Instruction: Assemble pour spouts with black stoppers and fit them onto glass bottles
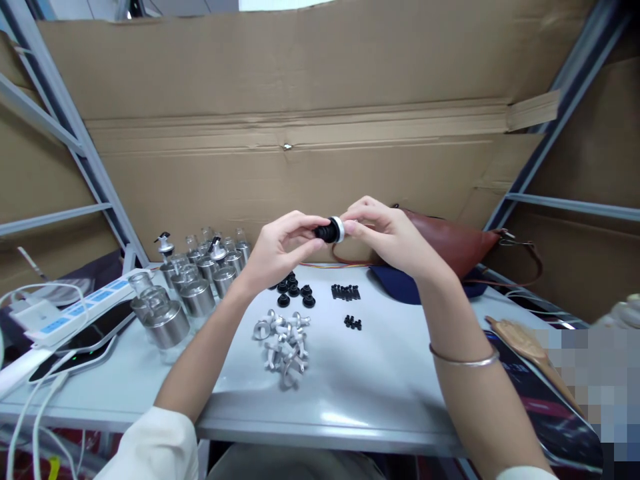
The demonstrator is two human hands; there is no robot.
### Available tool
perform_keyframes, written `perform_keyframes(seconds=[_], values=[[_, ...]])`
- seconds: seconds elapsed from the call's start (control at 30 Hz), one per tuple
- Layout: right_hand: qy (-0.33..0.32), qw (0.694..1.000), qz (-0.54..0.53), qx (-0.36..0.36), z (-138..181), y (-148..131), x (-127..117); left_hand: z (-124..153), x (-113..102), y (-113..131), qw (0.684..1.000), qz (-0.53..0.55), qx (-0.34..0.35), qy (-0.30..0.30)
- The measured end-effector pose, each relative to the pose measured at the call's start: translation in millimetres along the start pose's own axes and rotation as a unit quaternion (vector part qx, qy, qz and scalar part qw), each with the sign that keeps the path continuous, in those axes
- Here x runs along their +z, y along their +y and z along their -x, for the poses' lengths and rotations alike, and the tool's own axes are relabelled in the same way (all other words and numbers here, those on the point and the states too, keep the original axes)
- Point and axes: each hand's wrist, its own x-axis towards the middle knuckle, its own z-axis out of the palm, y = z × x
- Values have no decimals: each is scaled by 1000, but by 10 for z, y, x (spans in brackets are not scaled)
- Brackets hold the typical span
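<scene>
Above the middle of the table, my left hand (277,250) pinches a black ribbed stopper (326,232) between thumb and fingertips. Against its right end sits a silver ring-shaped cap (341,229), gripped by the thumb and fingers of my right hand (387,230). How far the two parts are joined I cannot tell. Below my hands lie several black stoppers (295,291) and a pile of silver metal spout parts (285,343). To the right are short black tubes (345,292) in a row and smaller black pieces (353,323).
Several glass bottles with metal sleeves (197,297) stand at left, some topped with spouts. Beside them are a power strip (83,310), cables and a phone (95,327). A brown leather bag (450,243) and dark blue cap (400,285) lie at back right, before a cardboard wall (310,180).
</scene>
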Motion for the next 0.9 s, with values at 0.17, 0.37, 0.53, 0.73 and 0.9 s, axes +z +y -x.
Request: perform_keyframes(seconds=[0.17, 0.37, 0.53, 0.73, 0.9], values=[[-8, 999, 49, 13, 0, 25, 80, -36, -4, -132, 994, -97, 29, 27], [-96, 992, -24, 84, 11, 66, 186, -60, -4, -217, 987, -144, 20, 62], [-98, 975, -156, 127, -29, 196, 218, -78, -62, -288, 998, -35, -36, 26], [-88, 971, -182, 130, -49, 236, 247, -87, -42, -344, 997, -12, -47, 63], [-91, 960, -237, 117, -51, 229, 256, -87, -20, -352, 994, 27, -104, 15]])
